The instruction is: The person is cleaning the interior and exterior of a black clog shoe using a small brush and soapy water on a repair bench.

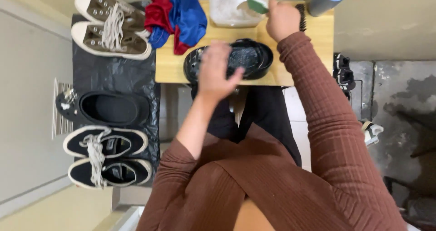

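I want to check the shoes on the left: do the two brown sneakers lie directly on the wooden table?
No, the brown sneakers lie on black plastic sheet beside the wooden table, not on it.

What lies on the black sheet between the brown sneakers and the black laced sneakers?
A single black slip-on shoe lies between the brown sneakers and the black laced sneakers on the black sheet, in the head view.
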